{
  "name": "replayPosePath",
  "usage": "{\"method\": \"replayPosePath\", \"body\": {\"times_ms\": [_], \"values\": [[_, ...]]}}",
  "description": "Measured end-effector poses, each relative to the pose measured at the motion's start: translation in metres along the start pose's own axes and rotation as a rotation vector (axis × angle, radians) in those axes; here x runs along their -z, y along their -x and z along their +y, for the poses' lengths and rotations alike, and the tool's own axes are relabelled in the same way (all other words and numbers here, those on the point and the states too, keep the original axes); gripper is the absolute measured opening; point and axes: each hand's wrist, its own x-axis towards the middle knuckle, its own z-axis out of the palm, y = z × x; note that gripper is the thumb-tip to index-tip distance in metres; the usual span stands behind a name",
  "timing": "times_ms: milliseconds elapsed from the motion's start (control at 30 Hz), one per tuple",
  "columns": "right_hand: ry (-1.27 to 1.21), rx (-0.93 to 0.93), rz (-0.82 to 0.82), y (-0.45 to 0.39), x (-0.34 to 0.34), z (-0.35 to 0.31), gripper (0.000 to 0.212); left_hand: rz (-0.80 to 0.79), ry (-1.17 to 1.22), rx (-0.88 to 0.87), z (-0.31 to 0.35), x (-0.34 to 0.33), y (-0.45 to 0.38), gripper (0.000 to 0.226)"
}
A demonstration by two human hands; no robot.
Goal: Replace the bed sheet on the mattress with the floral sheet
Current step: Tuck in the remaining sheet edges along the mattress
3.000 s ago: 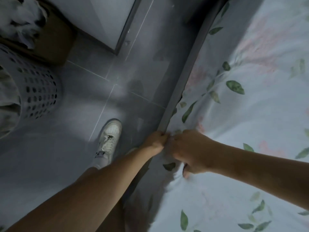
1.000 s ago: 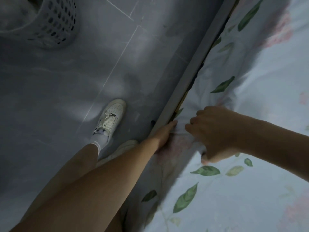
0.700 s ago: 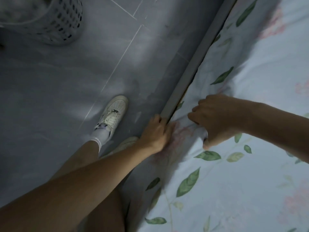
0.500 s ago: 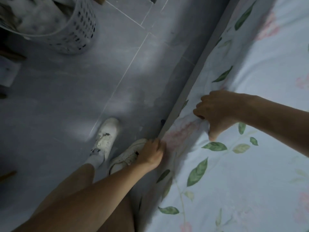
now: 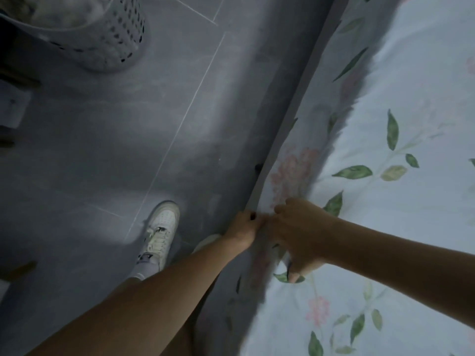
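The floral sheet [image 5: 401, 206], pale with green leaves and pink flowers, covers the mattress on the right and hangs down its side. A grey bed frame rail [image 5: 295, 109] runs along the mattress edge. My left hand [image 5: 244, 228] is at the rail with fingers curled on the sheet's edge. Right beside it, my right hand [image 5: 300, 237] has its fingers curled into the sheet at the mattress side and its thumb pointing down. The fingertips of both hands are hidden in the fabric.
A white perforated laundry basket [image 5: 108, 39] with cloth in it stands at the top left on the grey tiled floor [image 5: 102, 150]. My white shoes [image 5: 160, 233] stand close to the bed. Dark objects lie along the left edge.
Both hands have moved further along the bed edge toward me and come together again; the right hand, which was apart up the sheet, now sits next to the left.
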Motion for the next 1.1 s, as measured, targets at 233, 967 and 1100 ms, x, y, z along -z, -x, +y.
{"method": "replayPosePath", "body": {"times_ms": [233,967,1100], "values": [[0.033,-0.069,0.06,0.023,-0.002,-0.018,0.059,-0.004,0.26,0.086,-0.004,-0.003,-0.001,0.031],[0.117,-0.179,0.074,0.014,-0.009,-0.044,0.07,-0.075,-0.619,-0.072,-0.134,0.031,0.06,0.05],[-0.022,-0.035,0.234,0.01,-0.019,-0.138,0.07,-0.215,-0.404,0.059,-0.182,0.014,0.108,0.037]]}}
